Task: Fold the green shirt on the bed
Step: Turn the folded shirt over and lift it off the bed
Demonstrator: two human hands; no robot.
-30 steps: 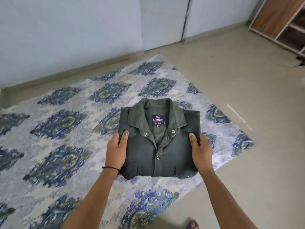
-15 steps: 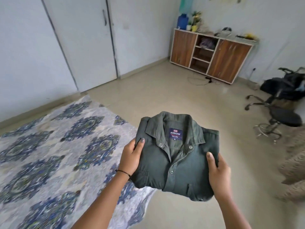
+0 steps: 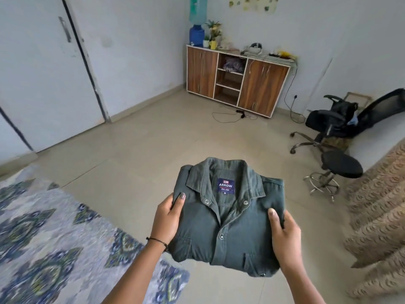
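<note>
The dark green shirt (image 3: pixel 238 229) is folded into a compact rectangle, collar and blue label facing up. It is held in the air over the tiled floor, off the blue-patterned bed cover (image 3: pixel 52 244) at the lower left. My left hand (image 3: pixel 167 218) grips its left edge with the thumb on top. My right hand (image 3: pixel 285 235) grips the right edge the same way.
A wooden cabinet (image 3: pixel 238 77) stands against the far wall with cables on the floor before it. A tipped black office chair (image 3: pixel 341 121) and a black stool (image 3: pixel 337 167) sit at the right. A brown patterned cover (image 3: pixel 381 216) fills the right edge. A white door (image 3: pixel 50 80) is at left.
Both hands have lifted the folded shirt off the bed cover and carried it right, over the floor. The view has swung right and up toward the cabinet and chair.
</note>
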